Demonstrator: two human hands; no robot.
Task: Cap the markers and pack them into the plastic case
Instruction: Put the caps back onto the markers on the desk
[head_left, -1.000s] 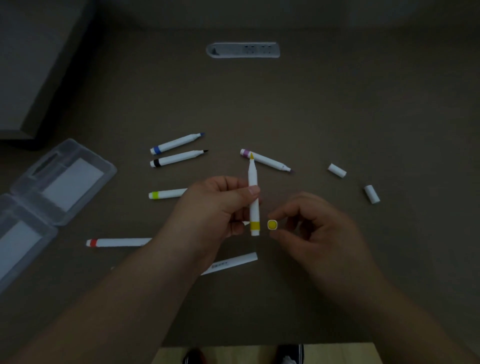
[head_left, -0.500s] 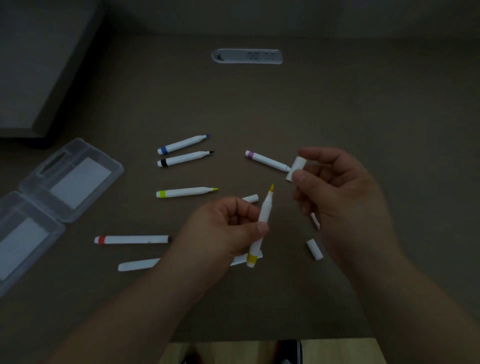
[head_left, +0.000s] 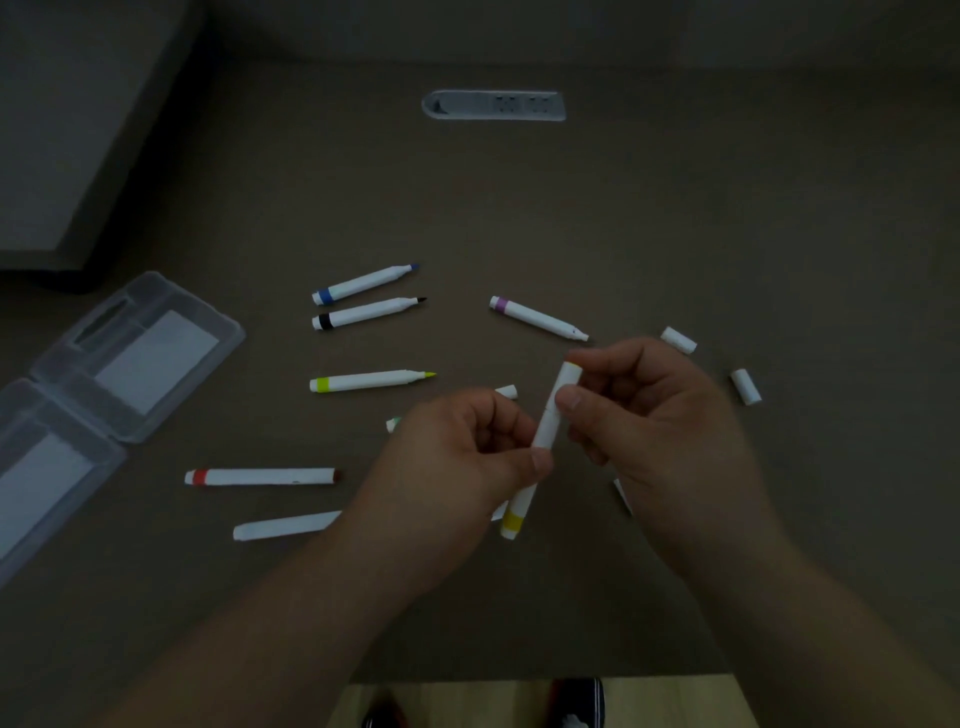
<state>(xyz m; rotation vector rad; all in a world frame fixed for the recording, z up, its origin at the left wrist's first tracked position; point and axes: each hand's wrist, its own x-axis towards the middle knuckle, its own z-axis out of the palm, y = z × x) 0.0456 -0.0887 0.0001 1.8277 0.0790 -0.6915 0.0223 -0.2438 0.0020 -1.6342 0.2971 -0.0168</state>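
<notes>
Both hands meet over the middle of the matte brown surface (head_left: 675, 208). The left hand (head_left: 457, 462) curls round the slim white barrel of the yellow marker (head_left: 545, 431), thumb and fingers pinching it near the middle so its yellow-banded end points down toward the person. The right hand (head_left: 654, 410) pinches the short cylindrical cap (head_left: 566, 376) at the marker's upper end between thumb and forefinger; the cap sits in line with the barrel, though whether it is fully seated cannot be told.

Around them lie more round white markers, each with a coloured band. The blue marker (head_left: 363, 283) and black marker (head_left: 369, 312) lie side by side, uncapped, tips to the right. The lime marker (head_left: 371, 381) lies below them, also uncapped. The purple marker (head_left: 537, 317) lies slanted just above the right hand. The red marker (head_left: 260, 476) lies level at the left and looks capped, with another plain white marker (head_left: 285, 526) below it, partly under the left forearm. Two loose white caps (head_left: 678, 340) (head_left: 746, 386) lie to the right.

The plastic case (head_left: 130, 358) is clear, hinged and lying open at the left edge, well apart from the hands, with pale rectangular liners inside both halves. An oval grey socket plate (head_left: 493, 105) is set into the far side.
</notes>
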